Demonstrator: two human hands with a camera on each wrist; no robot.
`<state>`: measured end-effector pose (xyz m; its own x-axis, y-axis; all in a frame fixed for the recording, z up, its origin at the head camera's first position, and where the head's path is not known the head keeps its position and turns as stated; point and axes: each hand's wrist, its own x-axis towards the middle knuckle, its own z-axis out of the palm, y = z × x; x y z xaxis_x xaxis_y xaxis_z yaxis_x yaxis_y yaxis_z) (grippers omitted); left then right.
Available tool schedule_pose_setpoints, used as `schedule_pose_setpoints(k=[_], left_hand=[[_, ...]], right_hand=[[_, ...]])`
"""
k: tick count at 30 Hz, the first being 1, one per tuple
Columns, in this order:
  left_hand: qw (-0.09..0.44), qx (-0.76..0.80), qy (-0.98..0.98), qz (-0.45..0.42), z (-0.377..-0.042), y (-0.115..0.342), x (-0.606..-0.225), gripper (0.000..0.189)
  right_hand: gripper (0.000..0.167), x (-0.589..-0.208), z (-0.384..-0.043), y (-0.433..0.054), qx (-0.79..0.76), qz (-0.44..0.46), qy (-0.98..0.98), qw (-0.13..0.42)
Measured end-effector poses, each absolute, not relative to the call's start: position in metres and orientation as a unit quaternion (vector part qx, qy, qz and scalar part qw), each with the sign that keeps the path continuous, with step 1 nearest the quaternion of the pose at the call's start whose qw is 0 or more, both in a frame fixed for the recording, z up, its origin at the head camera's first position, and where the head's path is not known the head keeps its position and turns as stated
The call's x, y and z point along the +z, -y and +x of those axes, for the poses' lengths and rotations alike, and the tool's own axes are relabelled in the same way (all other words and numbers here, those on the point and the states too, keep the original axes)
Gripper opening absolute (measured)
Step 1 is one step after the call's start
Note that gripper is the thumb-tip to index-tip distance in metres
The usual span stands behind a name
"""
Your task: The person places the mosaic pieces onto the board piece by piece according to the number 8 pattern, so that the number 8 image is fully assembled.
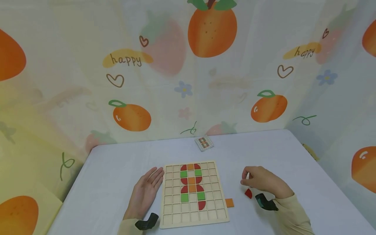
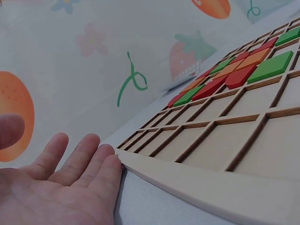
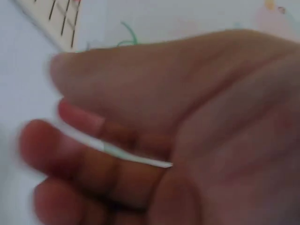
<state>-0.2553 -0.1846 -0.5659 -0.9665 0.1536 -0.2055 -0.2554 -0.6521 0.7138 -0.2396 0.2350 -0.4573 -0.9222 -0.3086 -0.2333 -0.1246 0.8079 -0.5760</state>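
A wooden grid board (image 1: 194, 225) lies on the table, with red rounded, green square and orange square pieces set in its cells. My left hand (image 1: 148, 189) is palm up at the board's left side, its straight fingertips against the frame in the left wrist view. To the right of the board, my right hand (image 1: 262, 179) hovers with loosely bent fingers; the thumb and index finger nearly meet. No piece shows between them in the blurred right wrist view. Just below those fingers lies a red rounded piece (image 1: 248, 193) on the table.
An orange square piece (image 1: 229, 202) lies against the board's right edge. Behind the board is a stack of pattern cards (image 1: 204, 143). Printed cloth (image 1: 229, 114) hangs along the table's back edge. Dark straps (image 1: 265, 203) sit on both wrists.
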Motion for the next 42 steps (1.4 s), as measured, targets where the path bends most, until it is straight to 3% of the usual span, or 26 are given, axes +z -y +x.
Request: schedule_pose_setpoints(k=[10,16,42], left_hand=[[0.113,0.909,-0.397,-0.055,-0.254,0.185,-0.566,0.057],[0.114,0.909,-0.397,-0.051,-0.254,0.186,-0.566,0.057],[0.106,0.907,-0.402,-0.064,-0.254,0.183,-0.565,0.058]], right_hand=[[0.032,-0.463,-0.241,-0.238,-0.208,-0.018,-0.953,0.220],[0.040,-0.470,-0.243,-0.239,-0.198,-0.011,-0.949,0.246],[0.011,-0.486,-0.245,-0.231,-0.239,-0.083,-0.944,0.211]])
